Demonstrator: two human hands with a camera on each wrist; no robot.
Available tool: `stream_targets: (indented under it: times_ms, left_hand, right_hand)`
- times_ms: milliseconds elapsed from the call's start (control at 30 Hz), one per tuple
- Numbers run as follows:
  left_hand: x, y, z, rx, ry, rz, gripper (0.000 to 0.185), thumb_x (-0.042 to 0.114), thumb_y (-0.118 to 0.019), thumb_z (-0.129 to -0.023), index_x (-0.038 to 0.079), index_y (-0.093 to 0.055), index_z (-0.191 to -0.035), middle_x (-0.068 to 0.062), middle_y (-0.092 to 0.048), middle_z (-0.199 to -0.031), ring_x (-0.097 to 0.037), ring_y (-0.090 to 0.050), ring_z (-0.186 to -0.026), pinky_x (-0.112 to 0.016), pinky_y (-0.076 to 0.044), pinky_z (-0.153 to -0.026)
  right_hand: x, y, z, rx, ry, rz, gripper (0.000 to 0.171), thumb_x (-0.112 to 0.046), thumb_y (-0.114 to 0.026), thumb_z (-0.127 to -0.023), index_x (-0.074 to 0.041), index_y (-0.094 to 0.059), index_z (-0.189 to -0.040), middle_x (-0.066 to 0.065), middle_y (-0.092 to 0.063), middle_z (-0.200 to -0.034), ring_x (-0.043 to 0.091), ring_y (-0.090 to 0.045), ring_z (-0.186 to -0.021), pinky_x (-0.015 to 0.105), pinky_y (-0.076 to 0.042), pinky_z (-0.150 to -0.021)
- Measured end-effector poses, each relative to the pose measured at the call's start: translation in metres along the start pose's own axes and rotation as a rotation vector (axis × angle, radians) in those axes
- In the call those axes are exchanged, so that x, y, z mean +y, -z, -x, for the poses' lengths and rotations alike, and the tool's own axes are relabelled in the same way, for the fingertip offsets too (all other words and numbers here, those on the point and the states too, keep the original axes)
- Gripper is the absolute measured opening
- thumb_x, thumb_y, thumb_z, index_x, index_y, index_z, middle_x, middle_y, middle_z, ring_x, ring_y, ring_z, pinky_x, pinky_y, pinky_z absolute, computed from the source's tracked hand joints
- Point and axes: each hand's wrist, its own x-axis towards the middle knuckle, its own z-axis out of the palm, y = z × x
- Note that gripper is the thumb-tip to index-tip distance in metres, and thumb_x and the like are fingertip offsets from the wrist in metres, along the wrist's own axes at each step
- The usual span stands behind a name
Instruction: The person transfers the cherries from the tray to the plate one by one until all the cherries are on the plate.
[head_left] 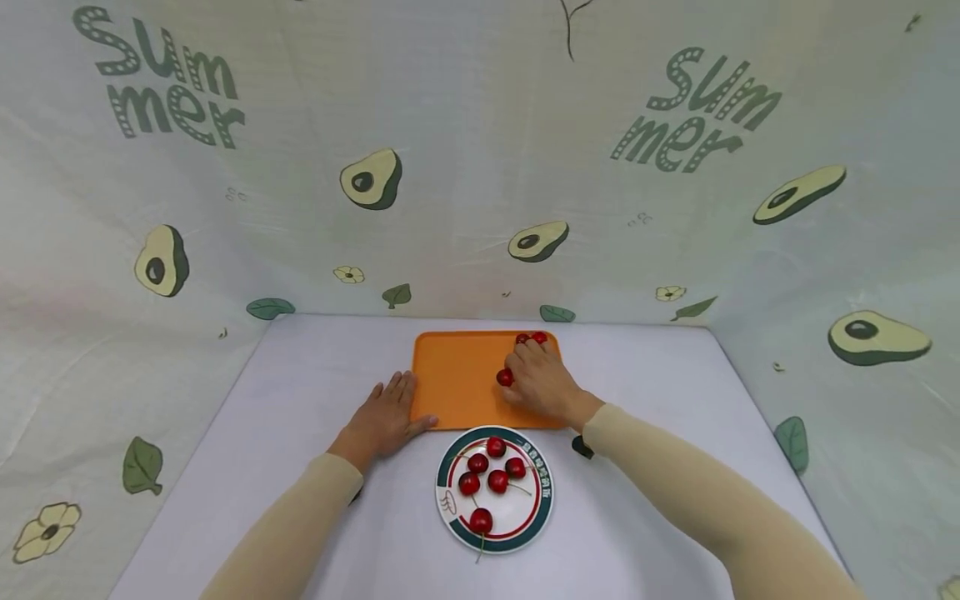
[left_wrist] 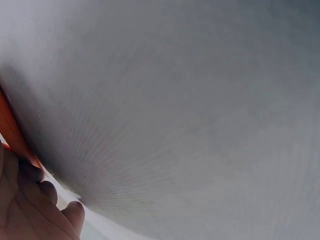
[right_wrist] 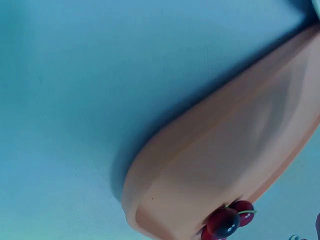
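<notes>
An orange tray lies flat on the table. My left hand rests at its left edge with fingers straight and thumb spread along the front corner. Over the tray's right part is my right hand, its fingers curled and pinching a red cherry. Just beyond those fingers, more cherries sit in the far right corner; the right wrist view shows a small cluster of cherries with a green stem. Nearer to me, a round plate with a green rim bears several stemmed cherries.
The white table extends to both sides of the tray and plate. Behind it hangs a pale cloth printed with avocados, leaves and lettering. The plate stands close to the tray's front edge, between my forearms.
</notes>
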Motion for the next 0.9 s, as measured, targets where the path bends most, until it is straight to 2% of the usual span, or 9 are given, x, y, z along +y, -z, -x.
stream_targets:
  times_ms: [133,400,667,767,900]
  left_hand:
    - [0.002,0.002,0.000,-0.006,0.012,0.014,0.102,0.072,-0.045,-0.103,-0.005,-0.019,-0.166,-0.024,-0.026,-0.172,-0.040,-0.021,-0.162,-0.057,-0.019,-0.131]
    - [0.001,0.001,-0.001,-0.011,0.009,0.003,0.103,0.072,-0.045,-0.103,-0.004,-0.018,-0.166,-0.023,-0.024,-0.173,-0.040,-0.020,-0.162,-0.057,-0.017,-0.132]
    - [-0.004,-0.004,-0.002,0.002,0.007,0.002,0.103,0.072,-0.044,-0.103,-0.004,-0.017,-0.166,-0.023,-0.023,-0.173,-0.040,-0.019,-0.162,-0.058,-0.015,-0.132]
    - [-0.005,-0.004,-0.002,-0.010,0.000,0.008,0.103,0.073,-0.042,-0.103,-0.004,-0.015,-0.167,-0.024,-0.021,-0.174,-0.040,-0.017,-0.163,-0.058,-0.014,-0.132]
    - [-0.005,-0.001,-0.004,0.010,-0.031,0.017,0.103,0.071,-0.043,-0.103,-0.006,-0.017,-0.166,-0.026,-0.022,-0.173,-0.042,-0.019,-0.162,-0.060,-0.016,-0.131]
  right_hand:
    - [-0.007,0.006,0.010,-0.009,0.019,-0.023,0.040,-0.043,-0.075,-0.094,-0.009,-0.068,-0.114,0.009,-0.063,-0.109,0.028,-0.054,-0.109,0.051,-0.048,-0.106]
    - [-0.016,0.012,0.031,0.014,0.047,0.019,0.037,-0.043,-0.075,-0.094,-0.010,-0.070,-0.108,0.006,-0.063,-0.100,0.025,-0.051,-0.096,0.042,-0.046,-0.088]
    - [-0.031,0.019,0.062,-0.010,0.120,0.032,0.042,-0.051,-0.076,-0.091,-0.013,-0.069,-0.109,0.002,-0.062,-0.101,0.022,-0.052,-0.097,0.038,-0.043,-0.085]
    - [-0.039,0.021,0.073,0.001,0.142,-0.005,0.038,-0.048,-0.077,-0.090,-0.015,-0.069,-0.106,-0.001,-0.061,-0.098,0.019,-0.050,-0.094,0.036,-0.042,-0.082]
    - [-0.051,0.024,0.083,0.014,0.176,-0.062,0.033,-0.044,-0.077,-0.089,-0.016,-0.068,-0.103,-0.004,-0.059,-0.095,0.016,-0.049,-0.091,0.033,-0.040,-0.080]
